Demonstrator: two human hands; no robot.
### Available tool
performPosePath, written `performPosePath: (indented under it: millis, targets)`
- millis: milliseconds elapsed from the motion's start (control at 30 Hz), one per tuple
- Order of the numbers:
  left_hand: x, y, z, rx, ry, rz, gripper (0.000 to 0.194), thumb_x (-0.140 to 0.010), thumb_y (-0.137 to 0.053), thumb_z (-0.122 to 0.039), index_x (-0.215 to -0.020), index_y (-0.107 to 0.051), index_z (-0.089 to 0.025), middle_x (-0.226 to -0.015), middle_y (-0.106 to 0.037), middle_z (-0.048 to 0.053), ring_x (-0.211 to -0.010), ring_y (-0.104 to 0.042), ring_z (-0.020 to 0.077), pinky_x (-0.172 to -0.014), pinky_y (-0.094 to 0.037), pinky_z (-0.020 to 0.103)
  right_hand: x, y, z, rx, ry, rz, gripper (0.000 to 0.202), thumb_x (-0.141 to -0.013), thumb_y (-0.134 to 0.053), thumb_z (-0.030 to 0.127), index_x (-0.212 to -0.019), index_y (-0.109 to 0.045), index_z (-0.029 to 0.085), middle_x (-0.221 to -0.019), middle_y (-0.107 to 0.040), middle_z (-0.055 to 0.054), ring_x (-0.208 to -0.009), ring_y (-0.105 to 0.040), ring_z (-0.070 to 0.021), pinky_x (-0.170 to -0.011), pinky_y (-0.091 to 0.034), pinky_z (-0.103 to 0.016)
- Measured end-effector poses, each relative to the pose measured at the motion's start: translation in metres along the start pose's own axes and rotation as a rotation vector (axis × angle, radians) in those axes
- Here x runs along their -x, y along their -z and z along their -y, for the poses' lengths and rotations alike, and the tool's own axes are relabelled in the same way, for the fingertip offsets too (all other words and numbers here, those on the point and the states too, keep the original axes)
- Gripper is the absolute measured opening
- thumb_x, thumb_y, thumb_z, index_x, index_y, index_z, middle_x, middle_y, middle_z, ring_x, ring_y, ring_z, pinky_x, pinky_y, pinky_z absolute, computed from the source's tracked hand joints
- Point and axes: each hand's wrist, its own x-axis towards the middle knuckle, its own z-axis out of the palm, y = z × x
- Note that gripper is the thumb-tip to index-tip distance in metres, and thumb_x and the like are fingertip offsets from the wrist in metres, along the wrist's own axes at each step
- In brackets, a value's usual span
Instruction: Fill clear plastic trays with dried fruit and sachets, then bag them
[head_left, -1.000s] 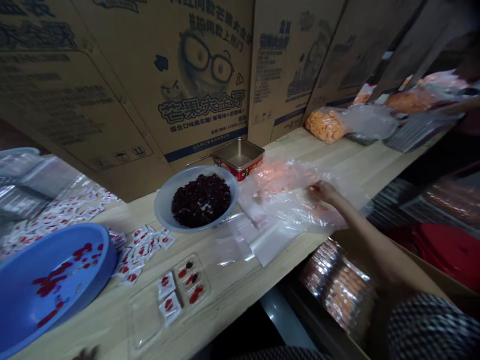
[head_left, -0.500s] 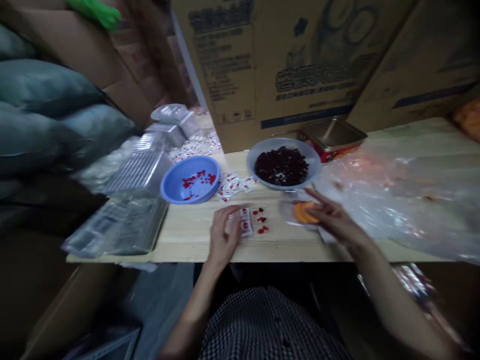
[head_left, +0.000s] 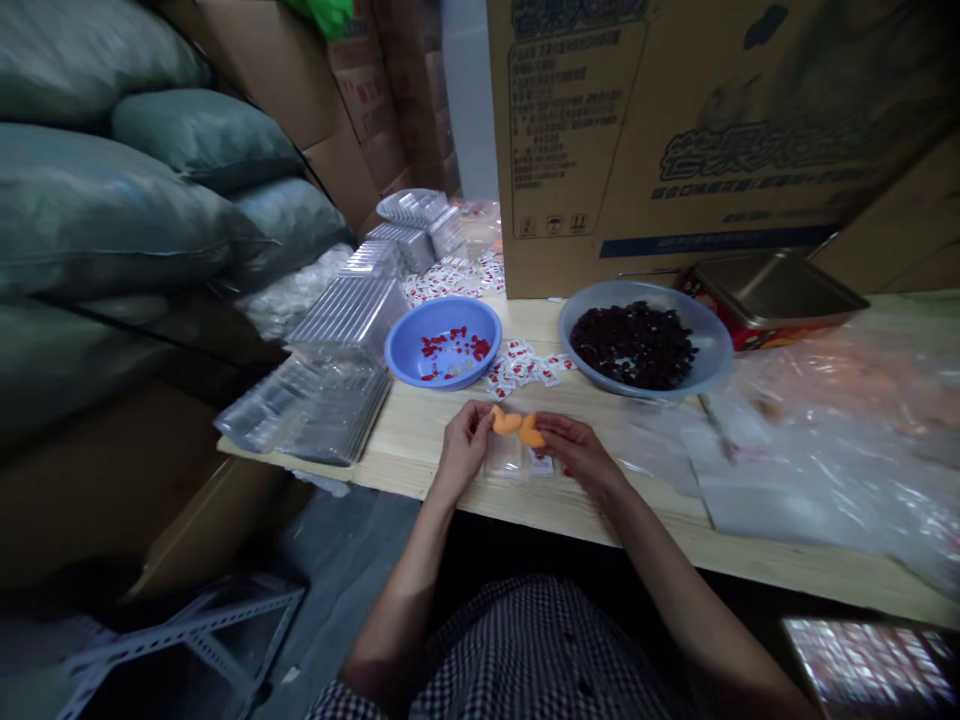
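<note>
Two small orange pieces, shaped a bit like ducks, meet between my hands above the bench. My left hand (head_left: 466, 447) pinches the left orange piece (head_left: 506, 421) between thumb and fingertips. The right orange piece (head_left: 532, 433) is gripped in the fingertips of my right hand (head_left: 581, 450). Just below them a clear plastic tray (head_left: 507, 462) lies on the wood, partly covered by my hands. A small white printed packet (head_left: 540, 463) shows in it, and a bit of red is visible by my right fingers.
A blue bowl (head_left: 405, 365) with red bits and a pale bowl (head_left: 716, 345) of dark pieces stand behind. Printed packets (head_left: 517, 366) lie between them. Clear trays (head_left: 345, 315) are stacked left, plastic bags (head_left: 832, 450) lie right, and a cardboard box (head_left: 570, 130) stands behind.
My right hand has come left from beside the plastic bag with orange. Both hands now meet over the tray, each pinching an orange piece. The view has swung left.
</note>
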Motion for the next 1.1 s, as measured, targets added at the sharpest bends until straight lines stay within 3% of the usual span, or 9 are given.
performPosePath:
  millis: [167, 300, 467, 567, 667, 767, 833, 933, 1100]
  targets:
    - [-0.012, 0.003, 0.021, 0.008, 0.019, -0.014, 0.018, -0.089, -0.056, -0.034, -0.09, -0.062, -0.017, -0.08, -0.064, 0.001, -0.072, -0.057, 0.0135, -0.068, -0.043, 0.024, -0.002, 0.003, -0.002, 0.044, 0.058, -0.092, 0.039, -0.058, -0.087, 0.041, -0.091, -0.074, 0.023, -0.094, -0.077, -0.005, -0.081, -0.072, -0.0213, -0.067, -0.06, -0.032]
    - [-0.006, 0.004, 0.033, -0.152, 0.031, -0.066, 0.016, -0.091, -0.053, -0.029, -0.092, -0.064, -0.017, -0.082, -0.067, 0.003, -0.074, -0.058, 0.0152, -0.071, -0.044, 0.027, -0.002, 0.012, -0.003, 0.069, 0.112, -0.187, 0.04, -0.058, -0.086, 0.039, -0.092, -0.074, 0.023, -0.093, -0.078, -0.003, -0.08, -0.072, -0.0208, -0.067, -0.06, -0.033]
    - [0.002, -0.01, 0.037, -0.373, -0.023, 0.009, 0.015, -0.092, -0.051, -0.022, -0.094, -0.066, -0.019, -0.09, -0.069, 0.005, -0.084, -0.06, 0.0189, -0.08, -0.045, 0.033, 0.003, 0.011, -0.005, 0.091, 0.122, -0.124, 0.039, -0.059, -0.086, 0.04, -0.092, -0.075, 0.023, -0.092, -0.078, -0.004, -0.08, -0.073, -0.0224, -0.068, -0.061, -0.037]
    - [0.004, -0.014, 0.031, -0.529, -0.098, -0.08, 0.015, -0.091, -0.055, -0.022, -0.098, -0.068, -0.019, -0.102, -0.068, 0.01, -0.1, -0.058, 0.0245, -0.092, -0.042, 0.041, 0.002, 0.004, -0.007, 0.126, 0.108, -0.06, 0.037, -0.061, -0.084, 0.04, -0.092, -0.076, 0.023, -0.093, -0.077, -0.005, -0.082, -0.072, -0.0232, -0.068, -0.06, -0.036]
    - [0.007, -0.01, 0.02, -0.413, -0.157, -0.093, 0.022, -0.095, -0.053, -0.028, -0.109, -0.067, -0.02, -0.112, -0.066, 0.01, -0.106, -0.057, 0.0235, -0.095, -0.043, 0.039, -0.004, -0.004, -0.008, 0.206, 0.127, 0.005, 0.03, -0.067, -0.08, 0.039, -0.092, -0.076, 0.022, -0.093, -0.077, -0.004, -0.083, -0.072, -0.0222, -0.07, -0.059, -0.035]
    - [0.013, -0.001, 0.013, -0.166, -0.11, 0.104, 0.029, -0.094, -0.055, -0.035, -0.12, -0.062, -0.022, -0.104, -0.067, 0.005, -0.089, -0.061, 0.0172, -0.081, -0.048, 0.03, -0.013, -0.012, -0.011, 0.281, 0.167, 0.102, 0.027, -0.072, -0.075, 0.037, -0.094, -0.075, 0.021, -0.092, -0.076, -0.004, -0.084, -0.071, -0.0215, -0.074, -0.058, -0.035]
    - [0.018, 0.002, 0.012, -0.118, -0.053, 0.153, 0.032, -0.092, -0.06, -0.035, -0.121, -0.061, -0.021, -0.092, -0.066, 0.002, -0.078, -0.06, 0.015, -0.073, -0.047, 0.027, -0.019, -0.016, -0.014, 0.359, 0.213, 0.13, 0.024, -0.075, -0.071, 0.035, -0.094, -0.074, 0.02, -0.091, -0.076, -0.005, -0.085, -0.071, -0.0217, -0.078, -0.058, -0.037]
    - [0.026, 0.002, 0.017, -0.215, 0.009, 0.096, 0.03, -0.09, -0.06, -0.03, -0.118, -0.06, -0.02, -0.082, -0.064, 0.0, -0.074, -0.059, 0.0149, -0.072, -0.047, 0.027, -0.022, -0.017, -0.019, 0.582, 0.328, 0.105, 0.016, -0.082, -0.062, 0.027, -0.091, -0.073, 0.021, -0.091, -0.076, -0.005, -0.086, -0.071, -0.0223, -0.083, -0.056, -0.039]
    - [0.033, -0.01, 0.029, -0.477, -0.109, 0.041, 0.028, -0.09, -0.06, -0.023, -0.118, -0.06, -0.021, -0.102, -0.066, 0.007, -0.097, -0.061, 0.0218, -0.087, -0.048, 0.036, -0.01, -0.016, -0.028, 0.977, 0.488, 0.012, 0.029, -0.089, -0.05, 0.017, -0.104, -0.074, 0.02, -0.106, -0.074, -0.011, -0.098, -0.069, -0.0263, -0.09, -0.053, -0.045]
